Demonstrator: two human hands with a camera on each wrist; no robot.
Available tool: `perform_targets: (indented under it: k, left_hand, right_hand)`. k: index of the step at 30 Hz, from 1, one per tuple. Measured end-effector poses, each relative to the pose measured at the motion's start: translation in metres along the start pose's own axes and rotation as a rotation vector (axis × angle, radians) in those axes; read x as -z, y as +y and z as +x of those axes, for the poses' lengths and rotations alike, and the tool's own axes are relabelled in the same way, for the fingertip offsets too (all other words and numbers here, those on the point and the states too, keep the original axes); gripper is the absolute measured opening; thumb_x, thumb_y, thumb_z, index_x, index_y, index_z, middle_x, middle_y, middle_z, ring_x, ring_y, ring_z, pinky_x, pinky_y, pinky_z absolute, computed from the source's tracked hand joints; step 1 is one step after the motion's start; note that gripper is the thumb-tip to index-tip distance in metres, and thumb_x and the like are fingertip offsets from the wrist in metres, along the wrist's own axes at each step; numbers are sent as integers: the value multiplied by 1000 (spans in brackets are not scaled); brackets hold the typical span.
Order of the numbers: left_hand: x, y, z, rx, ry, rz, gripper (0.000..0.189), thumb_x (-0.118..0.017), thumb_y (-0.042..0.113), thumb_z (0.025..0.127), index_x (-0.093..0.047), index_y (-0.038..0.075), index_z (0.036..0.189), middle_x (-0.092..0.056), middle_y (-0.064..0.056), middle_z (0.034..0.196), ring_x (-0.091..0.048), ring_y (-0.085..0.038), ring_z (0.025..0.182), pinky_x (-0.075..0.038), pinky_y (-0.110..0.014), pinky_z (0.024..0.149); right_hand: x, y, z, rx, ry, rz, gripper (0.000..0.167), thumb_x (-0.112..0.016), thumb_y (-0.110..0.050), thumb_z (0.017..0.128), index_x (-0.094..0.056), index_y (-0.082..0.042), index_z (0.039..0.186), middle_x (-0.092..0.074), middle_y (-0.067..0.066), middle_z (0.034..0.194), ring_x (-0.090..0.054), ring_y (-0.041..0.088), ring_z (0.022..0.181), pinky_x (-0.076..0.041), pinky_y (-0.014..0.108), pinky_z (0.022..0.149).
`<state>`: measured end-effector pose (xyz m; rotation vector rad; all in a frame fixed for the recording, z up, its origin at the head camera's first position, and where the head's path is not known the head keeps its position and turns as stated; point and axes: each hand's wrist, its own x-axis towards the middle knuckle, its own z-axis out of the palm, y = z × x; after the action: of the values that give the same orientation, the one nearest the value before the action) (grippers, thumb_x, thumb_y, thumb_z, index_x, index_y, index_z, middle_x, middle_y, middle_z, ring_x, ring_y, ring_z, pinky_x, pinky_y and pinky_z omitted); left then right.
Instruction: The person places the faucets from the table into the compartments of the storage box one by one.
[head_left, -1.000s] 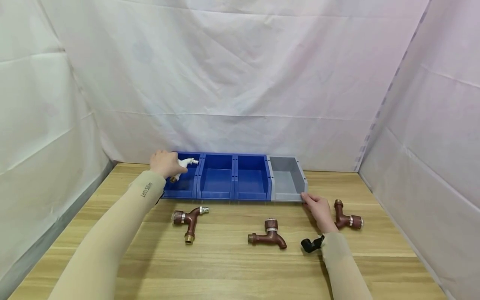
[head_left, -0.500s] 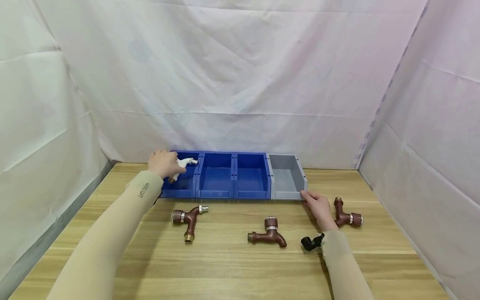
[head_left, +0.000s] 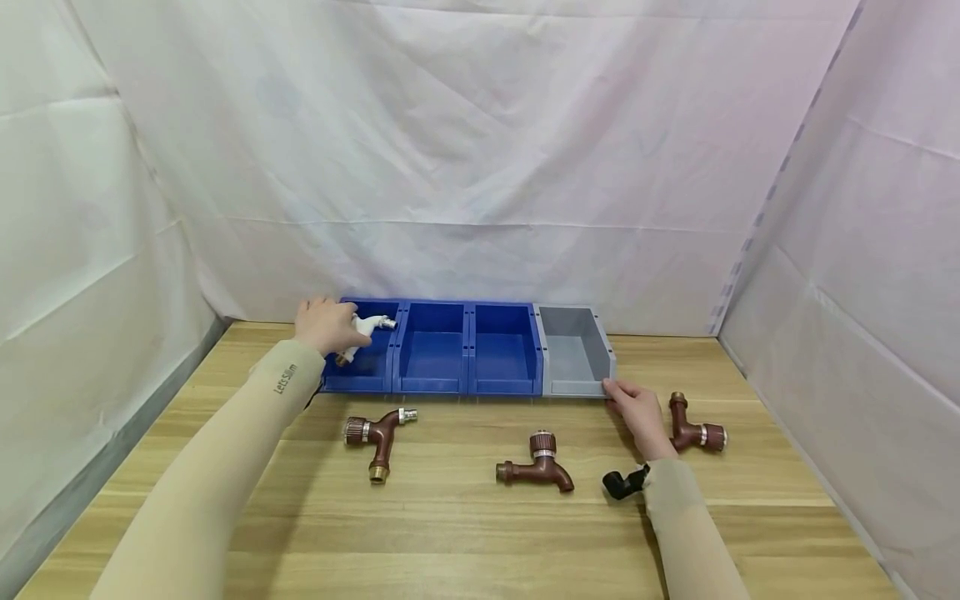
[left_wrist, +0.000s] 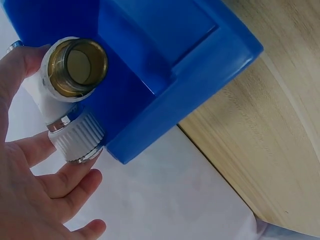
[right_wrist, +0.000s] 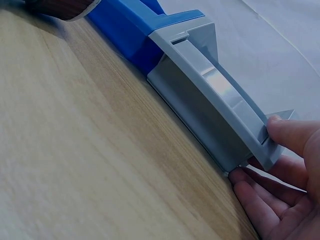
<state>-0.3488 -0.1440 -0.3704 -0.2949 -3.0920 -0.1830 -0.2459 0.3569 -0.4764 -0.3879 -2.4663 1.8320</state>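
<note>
My left hand (head_left: 326, 326) grips a white tap (head_left: 365, 330) over the leftmost blue bin (head_left: 358, 384). In the left wrist view the tap's brass threaded end (left_wrist: 80, 68) faces the camera, and its ribbed white knob (left_wrist: 77, 136) lies against my fingers. My right hand (head_left: 639, 419) pinches the front right corner of the grey bin (head_left: 577, 388), thumb on the inside of the rim and fingers beneath it, as the right wrist view shows. Two more blue bins, a middle one (head_left: 432, 387) and a right one (head_left: 506, 386), stand between them in one row.
On the wooden table (head_left: 435, 542) lie three brown taps: one at left (head_left: 382, 442), one in the middle (head_left: 536, 472), one at right (head_left: 686, 433) beside my right hand. A black elbow-shaped piece (head_left: 618, 485) lies by my right wrist. White cloth (head_left: 480, 167) encloses the back and sides.
Almost nothing differs. The head view shifts slightly, while both hands keep their holds on the white tap and the grey bin.
</note>
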Motion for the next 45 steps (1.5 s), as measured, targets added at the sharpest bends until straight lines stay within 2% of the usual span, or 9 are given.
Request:
perform_targets:
  k: [10,16,26,33,38,45]
  left_hand:
    - [-4,0,0,-4,12,-6,73,-71,46,79,-54,5,137,-54,-26,128,-39,-48,122,-13,-68,104]
    - [-4,0,-1,-12,6,-5,72,-72,44,79,-53,6,137,-50,-26,135,-33,-47,130,-10,-67,106]
    - [-5,-5,-1,-30,-15,-13,71,-72,41,79,-53,5,138,-52,-25,134,-29,-47,132,-2,-68,106]
    - [-7,-7,-1,-41,-28,-7,71,-73,40,79,-53,5,137,-53,-24,134,-29,-46,133,-2,-68,106]
    - [-8,-9,-1,-48,-35,-2,70,-73,40,79,-53,6,137,-51,-23,136,-27,-46,134,0,-68,106]
    - [-6,-10,-2,-87,-42,16,72,-74,39,78,-53,6,138,-53,-22,135,-25,-47,136,-1,-67,107]
  right_hand:
    - [0,2,-3,52,9,9,70,-60,-47,94,-50,10,135,-49,27,137,-58,26,116,-46,34,95]
    - [-1,0,-3,23,9,18,66,-58,-45,95,-50,6,137,-48,22,140,-54,26,120,-45,28,95]
    - [-3,-1,-3,26,16,0,65,-57,-46,96,-51,4,137,-49,22,139,-56,21,117,-46,24,92]
    - [-5,-1,-5,31,25,1,63,-57,-45,96,-52,4,136,-50,22,139,-58,19,114,-45,28,95]
    - [-6,-1,-6,26,20,-6,66,-57,-47,95,-52,5,136,-50,22,138,-59,18,113,-45,24,93]
    - [-7,-1,-7,19,14,-7,67,-57,-48,95,-52,4,136,-50,21,138,-59,18,113,-44,25,93]
